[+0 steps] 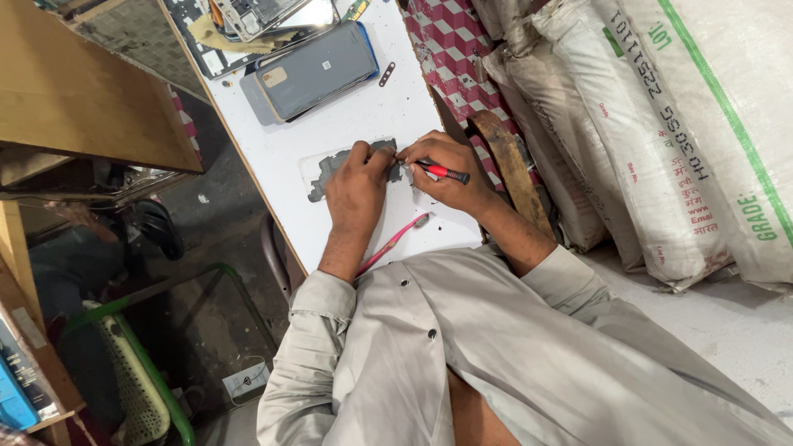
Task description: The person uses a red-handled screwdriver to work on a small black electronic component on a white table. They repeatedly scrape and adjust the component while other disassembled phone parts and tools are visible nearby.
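Observation:
A dark grey flat phone part (pixel 324 172) lies on the white table (pixel 281 149). My left hand (pixel 357 183) presses down on it, fingers curled over its middle. Beside it, my right hand (pixel 446 169) grips a small screwdriver with a red and black handle (pixel 442 172), whose tip points at the right end of the part, where the fingers of both hands meet. Most of the part is hidden under my hands.
A pink thin tool (pixel 395 240) lies near my left forearm. Farther up the table are a grey phone in a blue case (pixel 318 68), a small black strip (pixel 387 74) and opened phone parts (pixel 256 18). Stacked white sacks (pixel 661 124) stand right, a green chair (pixel 140 372) lower left.

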